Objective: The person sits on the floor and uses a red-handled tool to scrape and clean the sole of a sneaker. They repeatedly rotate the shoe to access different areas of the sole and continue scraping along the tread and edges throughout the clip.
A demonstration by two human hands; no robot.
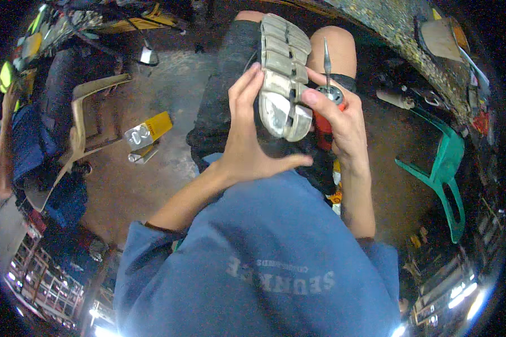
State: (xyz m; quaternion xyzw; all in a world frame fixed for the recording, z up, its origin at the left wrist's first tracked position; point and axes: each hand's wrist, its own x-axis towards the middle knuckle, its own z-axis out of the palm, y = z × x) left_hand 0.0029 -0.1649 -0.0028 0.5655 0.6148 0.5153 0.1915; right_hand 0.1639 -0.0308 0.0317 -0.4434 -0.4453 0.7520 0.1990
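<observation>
In the head view, the metal block [278, 73] is over the legs [343, 50], likely heavy, stiff and slick; its grooved sides should give the best hold. The left hand [243, 135] lays fingers along one side, thumb spread; the right hand [349, 121] grasps the red tool [324, 135].

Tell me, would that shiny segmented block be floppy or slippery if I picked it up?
It's probably stiff: the segmented block looks like hard metal. It may feel heavy, since it looks thick, though it could be hollow. Its near end is smooth, shiny and rounded, so it might slip.
</observation>
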